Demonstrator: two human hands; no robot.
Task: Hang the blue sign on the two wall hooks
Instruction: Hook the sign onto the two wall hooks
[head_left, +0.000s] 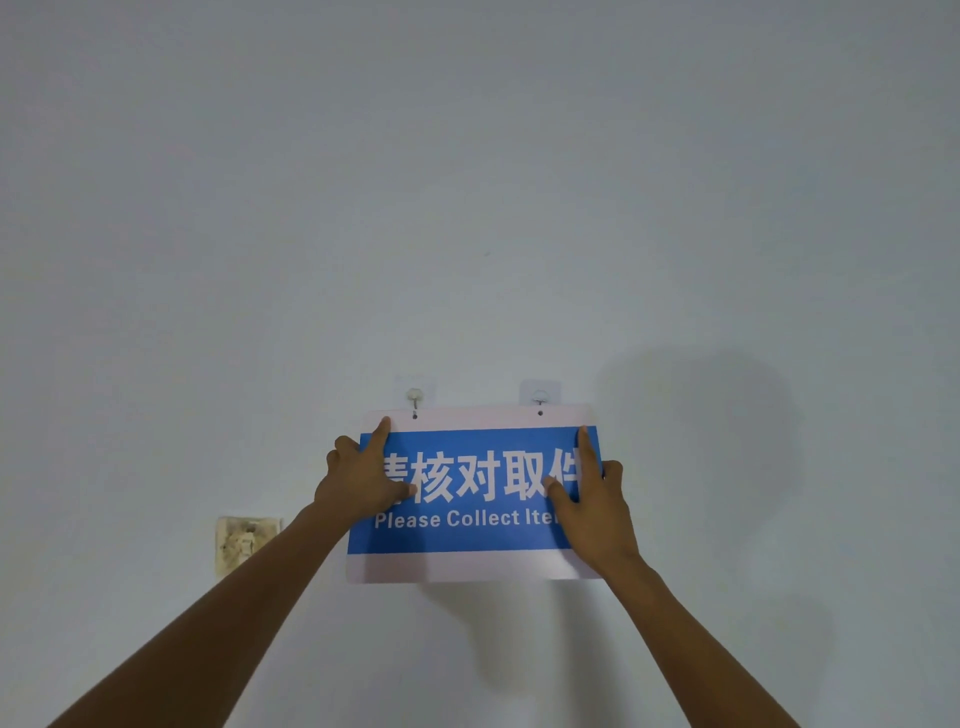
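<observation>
Now both hands, left (363, 480) and right (592, 499), grip the blue sign (475, 499) just below two hooks (414, 395).

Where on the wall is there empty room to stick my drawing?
Bare wall above the two hooks and right of the blue sign. Left below is tighter: an old switch plate. Both hands cover the sign.

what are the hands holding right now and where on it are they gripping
Both hands hold the blue sign against the wall: left hand at its left edge, right hand at its right edge, fingers spread over the front.
</observation>
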